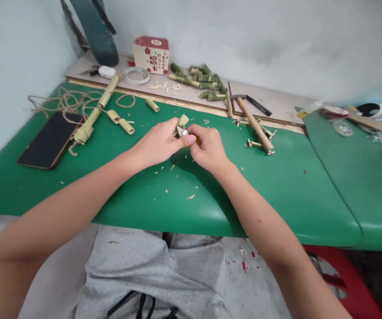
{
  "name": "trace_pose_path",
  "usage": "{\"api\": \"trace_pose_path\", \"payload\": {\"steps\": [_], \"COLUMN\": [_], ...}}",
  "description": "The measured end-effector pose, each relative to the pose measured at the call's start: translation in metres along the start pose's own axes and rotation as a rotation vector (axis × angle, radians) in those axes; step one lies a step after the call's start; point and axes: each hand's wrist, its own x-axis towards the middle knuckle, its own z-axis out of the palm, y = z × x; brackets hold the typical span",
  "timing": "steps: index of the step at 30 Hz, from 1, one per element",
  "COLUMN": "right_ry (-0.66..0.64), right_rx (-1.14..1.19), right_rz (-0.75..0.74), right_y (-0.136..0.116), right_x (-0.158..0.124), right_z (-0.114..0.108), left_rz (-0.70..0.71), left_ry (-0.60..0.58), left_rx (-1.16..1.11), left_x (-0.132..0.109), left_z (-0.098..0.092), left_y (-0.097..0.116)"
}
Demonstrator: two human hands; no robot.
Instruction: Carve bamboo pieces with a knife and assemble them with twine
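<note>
My left hand [162, 141] is closed round a short piece of bamboo [183, 120], whose pale end sticks up past the fingers. In my right hand [210, 146] is a knife with a yellowish handle, mostly covered by the fingers. Its silver blade [182, 131] lies against the bamboo, and my left thumb presses close beside it. Small shavings [191, 197] are scattered on the green tabletop [138, 199] below. Left of my hands lie two cut bamboo pieces [126, 126] and a longer jointed bamboo assembly [93, 119].
A phone [49, 141] and loose twine [66, 101] lie at left. Behind, a shelf board carries a box [151, 55], a tape roll [136, 75], green bamboo pieces [207, 82] and a black cutter [258, 106]. A wooden-handled hammer [254, 124] rests at right among small tied bamboo sticks.
</note>
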Motion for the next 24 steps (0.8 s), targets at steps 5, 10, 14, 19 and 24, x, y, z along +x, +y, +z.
{"api": "trace_pose_path", "payload": {"steps": [5, 10, 14, 19, 24], "right_ry": [0.128, 0.187, 0.110, 0.012, -0.043], "right_rx": [-0.023, 0.036, 0.112, 0.133, 0.142], "right_rz": [0.074, 0.066, 0.013, -0.025, -0.042], "right_y": [-0.003, -0.005, -0.002, 0.002, 0.003], "right_x": [0.000, 0.001, 0.001, 0.002, 0.003], "right_z": [0.007, 0.008, 0.004, 0.000, -0.002], "left_rz": [-0.021, -0.009, -0.014, 0.034, 0.037], "left_ry": [0.083, 0.092, 0.059, -0.027, -0.046], "left_rx": [-0.071, -0.248, -0.429, -0.414, -0.233], "left_x": [0.000, 0.004, 0.008, 0.006, 0.002], "left_z": [0.008, 0.012, 0.013, 0.010, 0.003], "left_y": [0.000, -0.004, -0.006, -0.008, -0.006]}}
